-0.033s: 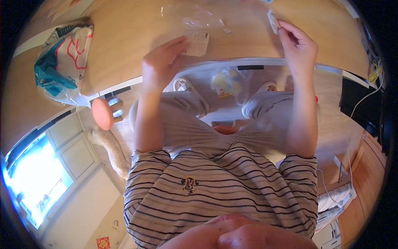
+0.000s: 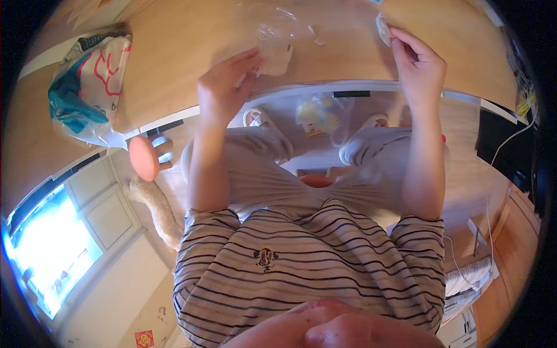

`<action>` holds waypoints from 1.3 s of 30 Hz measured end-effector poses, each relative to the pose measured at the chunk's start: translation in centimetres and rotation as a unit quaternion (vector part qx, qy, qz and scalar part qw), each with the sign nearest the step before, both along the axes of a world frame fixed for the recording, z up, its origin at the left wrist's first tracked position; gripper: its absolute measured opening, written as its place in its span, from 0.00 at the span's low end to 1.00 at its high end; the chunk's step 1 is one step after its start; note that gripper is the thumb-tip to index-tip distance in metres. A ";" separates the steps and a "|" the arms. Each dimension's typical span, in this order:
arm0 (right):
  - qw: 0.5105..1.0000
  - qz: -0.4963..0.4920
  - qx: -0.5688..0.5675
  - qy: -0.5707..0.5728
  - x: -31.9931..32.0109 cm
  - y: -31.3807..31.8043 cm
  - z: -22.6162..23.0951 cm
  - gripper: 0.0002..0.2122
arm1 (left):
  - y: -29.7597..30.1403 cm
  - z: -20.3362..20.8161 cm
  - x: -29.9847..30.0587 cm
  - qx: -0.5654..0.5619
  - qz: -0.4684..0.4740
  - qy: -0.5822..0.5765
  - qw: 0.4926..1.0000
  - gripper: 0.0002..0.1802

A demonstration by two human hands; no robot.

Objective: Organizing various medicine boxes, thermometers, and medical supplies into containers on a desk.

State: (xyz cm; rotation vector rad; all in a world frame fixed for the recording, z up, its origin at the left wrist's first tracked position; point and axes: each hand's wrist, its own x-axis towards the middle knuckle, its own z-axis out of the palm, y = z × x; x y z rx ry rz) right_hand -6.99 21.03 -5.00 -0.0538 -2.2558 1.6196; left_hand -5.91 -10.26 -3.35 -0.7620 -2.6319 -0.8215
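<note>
A small whitish card-like piece point(image 2: 275, 61), blurred, is held at the fingertips of my left hand point(image 2: 225, 87), just above the near part of the wooden table. My right hand point(image 2: 423, 66) pinches a small white, soft-looking piece point(image 2: 383, 30) between thumb and fingers; its kind is too small to make out. Between the hands, beyond the card, lies a crumpled clear plastic wrapper point(image 2: 281, 24). A tiny white scrap point(image 2: 318, 42) rests beside it on the tabletop.
At the left of the table point(image 2: 342, 58) lies a plastic bag point(image 2: 104, 81) with teal and red markings. An orange-topped stool point(image 2: 143, 159) stands below the edge. Cables point(image 2: 525, 98) run along the right side. A yellowish plastic bag point(image 2: 319, 113) sits on the floor between my feet.
The whitish piece in my left hand has tilted a little and looks more blurred. My right hand has shifted very slightly with its white piece.
</note>
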 end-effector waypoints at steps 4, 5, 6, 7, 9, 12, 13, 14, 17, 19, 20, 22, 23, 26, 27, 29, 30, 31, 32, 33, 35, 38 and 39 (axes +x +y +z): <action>0.966 -0.040 0.251 0.054 -0.5 0.8 -0.2 0.09 | -0.5 0.0 -0.7 0.111 0.048 0.012 0.993 0.15; 0.945 -0.040 0.319 0.061 -0.6 0.9 -0.1 0.09 | -0.5 0.2 -0.9 0.134 0.061 0.020 0.989 0.15; 0.945 -0.039 0.319 0.062 -0.7 0.9 -0.2 0.09 | -0.6 0.4 -1.0 0.134 0.061 0.021 0.989 0.15; 0.934 -0.030 0.352 0.053 -0.8 0.9 -0.2 0.09 | -0.6 0.7 -1.2 0.140 0.067 0.043 0.987 0.14; 0.921 -0.021 0.387 0.045 -0.9 0.7 -0.3 0.09 | -0.6 0.9 -2.0 0.148 0.073 0.066 0.984 0.14; 0.909 -0.024 0.410 0.070 -0.7 -0.5 0.3 0.08 | 0.0 1.3 -3.6 0.118 0.049 0.130 0.983 0.11; 0.897 -0.038 0.427 0.106 -0.6 -1.1 0.9 0.09 | 0.2 1.7 -3.9 0.071 0.040 0.058 0.995 0.18; 0.883 -0.052 0.444 0.144 -0.6 -1.8 1.7 0.09 | 0.3 1.8 -4.1 0.024 0.032 -0.012 0.999 0.27; 0.901 0.006 0.406 0.153 -0.3 -3.7 2.3 0.08 | 0.8 0.8 -5.5 -0.011 0.062 -0.017 0.998 0.17; 0.897 0.031 0.398 0.190 -0.3 -5.4 2.2 0.07 | 0.8 0.7 -5.8 -0.042 0.037 0.003 0.998 0.17; 0.905 0.037 0.389 0.168 -0.1 -6.2 2.1 0.07 | 1.0 1.0 -5.8 -0.076 0.011 0.022 0.997 0.18; 0.914 0.039 0.380 0.141 -0.2 -7.4 2.1 0.07 | 1.3 1.7 -5.5 -0.084 0.007 0.016 0.996 0.19; 0.913 0.039 0.381 0.141 -0.3 -7.8 2.2 0.07 | 1.4 2.2 -5.4 -0.095 0.005 0.011 0.995 0.20; 0.911 0.046 0.403 0.077 -0.7 -8.4 2.2 0.07 | 1.2 2.6 -5.9 -0.104 -0.027 0.007 0.994 0.22; 0.912 0.057 0.402 0.066 -0.8 -8.5 2.1 0.07 | 1.2 2.8 -6.0 -0.103 -0.027 0.007 0.994 0.22; 0.912 0.069 0.402 0.053 -1.1 -8.5 2.0 0.07 | 1.2 3.1 -6.3 -0.190 -0.022 0.035 0.981 0.23; 0.907 0.066 0.414 0.044 -1.2 -8.5 1.9 0.07 | 1.4 3.2 -6.5 -0.188 -0.023 0.034 0.981 0.23; 0.902 0.063 0.426 0.036 -1.4 -8.4 1.8 0.06 | 1.5 3.4 -6.6 -0.192 -0.027 0.020 0.981 0.21; 0.901 0.063 0.427 0.035 -1.5 -8.3 1.7 0.06 | 1.7 3.6 -6.7 -0.196 -0.031 0.006 0.980 0.20; 0.899 0.066 0.432 0.038 -1.7 -8.1 1.6 0.06 | 1.9 3.8 -6.9 -0.195 -0.031 0.006 0.980 0.20; 0.896 0.071 0.437 0.040 -1.8 -8.0 1.7 0.06 | 2.4 3.8 -7.1 -0.204 -0.004 -0.025 0.979 0.16; 0.898 0.089 0.430 0.024 -1.7 -7.9 2.2 0.06 | 2.6 3.3 -7.1 -0.202 0.056 -0.028 0.977 0.13; 0.890 0.093 0.447 0.020 -1.7 -7.8 2.4 0.05 | 2.2 2.8 -7.4 -0.202 0.057 -0.028 0.977 0.13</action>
